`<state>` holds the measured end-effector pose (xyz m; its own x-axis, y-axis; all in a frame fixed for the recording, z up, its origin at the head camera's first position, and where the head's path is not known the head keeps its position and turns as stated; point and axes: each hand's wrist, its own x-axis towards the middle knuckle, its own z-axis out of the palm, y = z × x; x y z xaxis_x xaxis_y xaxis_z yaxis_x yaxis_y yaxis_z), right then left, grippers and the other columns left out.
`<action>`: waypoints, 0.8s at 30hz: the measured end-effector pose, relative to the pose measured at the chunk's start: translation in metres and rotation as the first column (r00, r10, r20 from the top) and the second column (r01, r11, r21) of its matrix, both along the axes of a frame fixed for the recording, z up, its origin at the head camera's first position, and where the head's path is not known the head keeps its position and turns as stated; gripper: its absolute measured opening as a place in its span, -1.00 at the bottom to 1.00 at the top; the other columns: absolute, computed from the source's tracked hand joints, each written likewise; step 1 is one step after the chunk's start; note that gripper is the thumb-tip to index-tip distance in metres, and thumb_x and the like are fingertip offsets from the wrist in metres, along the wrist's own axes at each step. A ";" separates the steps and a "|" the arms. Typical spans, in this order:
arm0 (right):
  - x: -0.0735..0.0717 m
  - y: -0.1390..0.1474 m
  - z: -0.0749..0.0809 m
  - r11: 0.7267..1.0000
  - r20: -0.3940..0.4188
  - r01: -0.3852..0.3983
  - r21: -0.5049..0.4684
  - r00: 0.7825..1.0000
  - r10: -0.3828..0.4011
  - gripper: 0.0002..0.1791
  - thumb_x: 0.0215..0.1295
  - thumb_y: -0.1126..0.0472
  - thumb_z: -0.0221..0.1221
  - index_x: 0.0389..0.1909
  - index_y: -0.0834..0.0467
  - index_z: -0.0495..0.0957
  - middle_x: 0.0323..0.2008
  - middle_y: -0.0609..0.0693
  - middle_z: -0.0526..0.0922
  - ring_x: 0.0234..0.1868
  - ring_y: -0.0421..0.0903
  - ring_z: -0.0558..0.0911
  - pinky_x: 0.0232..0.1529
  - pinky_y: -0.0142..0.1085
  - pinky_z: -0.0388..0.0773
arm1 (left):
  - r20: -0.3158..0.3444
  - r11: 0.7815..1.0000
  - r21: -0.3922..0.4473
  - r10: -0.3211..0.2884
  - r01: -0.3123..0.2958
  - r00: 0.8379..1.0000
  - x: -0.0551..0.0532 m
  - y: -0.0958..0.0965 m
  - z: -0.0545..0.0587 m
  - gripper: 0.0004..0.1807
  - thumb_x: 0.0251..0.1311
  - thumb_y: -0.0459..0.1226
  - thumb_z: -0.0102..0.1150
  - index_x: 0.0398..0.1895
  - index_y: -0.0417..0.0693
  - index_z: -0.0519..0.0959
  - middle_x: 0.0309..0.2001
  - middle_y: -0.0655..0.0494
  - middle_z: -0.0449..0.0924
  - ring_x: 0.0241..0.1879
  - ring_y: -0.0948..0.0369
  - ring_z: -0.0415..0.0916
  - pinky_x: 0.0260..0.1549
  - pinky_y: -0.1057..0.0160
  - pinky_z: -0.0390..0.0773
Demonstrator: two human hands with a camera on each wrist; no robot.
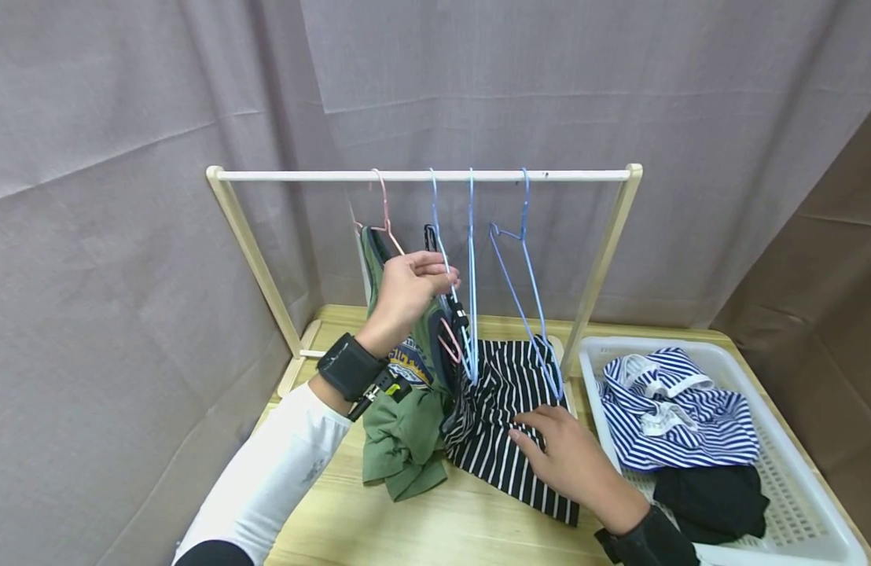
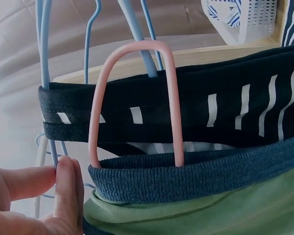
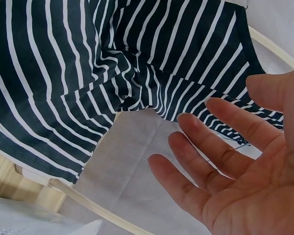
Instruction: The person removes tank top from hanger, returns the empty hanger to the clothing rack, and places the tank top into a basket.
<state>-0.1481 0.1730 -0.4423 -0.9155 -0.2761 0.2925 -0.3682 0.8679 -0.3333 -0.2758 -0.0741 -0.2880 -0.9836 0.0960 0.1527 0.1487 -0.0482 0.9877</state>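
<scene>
On the rack, a light blue wire hanger [image 1: 435, 206] is pinched between the thumb and fingers of my left hand [image 1: 409, 289]. In the left wrist view, that hanger [image 2: 45, 54] passes through the black waistband [image 2: 196, 105] of a black-and-white striped garment. The striped garment [image 1: 506, 440] hangs down to the tabletop. My right hand [image 1: 573, 460] is beside its lower part, fingers spread and slightly bent, holding nothing in the right wrist view. Left of it, a green garment [image 1: 405, 440] with a navy edge hangs on a pink hanger [image 1: 387, 212], partly hidden behind my left hand.
Two more blue hangers, one mid-bar [image 1: 472, 236] and one farther right [image 1: 525, 212], hang from the white bar [image 1: 287, 176]. A white basket [image 1: 806, 503] at the right holds a blue-and-white striped garment [image 1: 679, 413] and a black cloth [image 1: 711, 503]. Grey curtain [image 1: 549, 79] stands behind.
</scene>
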 end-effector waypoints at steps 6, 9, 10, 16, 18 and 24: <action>0.000 0.000 -0.001 1.000 -0.002 -0.005 0.001 1.000 0.005 -0.68 0.49 0.05 0.31 0.05 0.17 0.76 0.02 0.20 0.80 0.19 0.28 0.70 0.23 0.26 0.68 | -0.020 0.999 0.037 -0.010 0.011 1.000 0.000 0.002 0.002 -0.52 0.26 -0.59 0.28 0.27 -0.43 0.56 0.08 -0.42 0.73 -0.22 0.26 0.77 -0.04 0.32 0.82; -0.001 -0.001 -0.001 1.000 0.008 -0.004 0.005 1.000 0.004 -0.69 0.49 0.04 0.31 0.05 0.16 0.77 -0.01 0.17 0.79 0.10 0.21 0.73 0.16 0.19 0.72 | -0.034 0.998 0.057 -0.013 0.015 0.999 0.001 0.002 0.004 -0.53 0.26 -0.60 0.27 0.26 -0.45 0.56 0.06 -0.45 0.73 -0.26 0.29 0.76 -0.07 0.33 0.82; -0.001 -0.001 0.000 1.000 0.016 -0.003 0.005 1.000 0.003 -0.69 0.50 0.03 0.30 0.04 0.16 0.77 -0.02 0.16 0.79 0.07 0.17 0.73 0.14 0.17 0.73 | -0.037 0.998 0.063 -0.013 0.015 0.999 0.001 0.002 0.004 -0.53 0.26 -0.61 0.27 0.26 -0.45 0.57 0.04 -0.43 0.73 -0.28 0.29 0.76 -0.07 0.32 0.82; -0.002 -0.002 0.003 1.000 0.058 0.011 -0.011 0.998 -0.010 -0.68 0.51 0.01 0.30 0.06 0.14 0.78 -0.01 0.12 0.79 0.05 0.13 0.74 0.13 0.15 0.73 | -0.062 0.995 0.099 -0.022 0.028 0.998 0.005 0.001 0.009 -0.55 0.26 -0.63 0.25 0.24 -0.47 0.57 -0.12 -0.25 0.77 -0.31 0.28 0.78 0.13 0.02 0.79; -0.002 -0.002 0.003 1.000 0.057 0.015 -0.014 0.998 -0.014 -0.68 0.50 0.02 0.31 0.06 0.14 0.78 0.02 0.14 0.79 0.09 0.16 0.73 0.18 0.18 0.70 | -0.069 0.994 0.106 -0.028 0.035 0.997 0.008 0.000 0.010 -0.56 0.26 -0.62 0.25 0.23 -0.47 0.57 -0.17 -0.16 0.76 -0.30 0.28 0.78 0.15 -0.01 0.78; -0.004 0.000 0.004 1.000 0.016 0.007 -0.008 1.000 -0.007 -0.70 0.47 0.05 0.33 0.04 0.15 0.78 -0.04 0.14 0.79 0.02 0.13 0.74 0.11 0.15 0.73 | -0.091 0.989 0.134 -0.044 0.056 0.995 0.013 -0.005 0.009 -0.57 0.28 -0.64 0.20 0.23 -0.51 0.54 -0.08 -0.36 0.74 -0.26 0.26 0.78 -0.04 0.27 0.83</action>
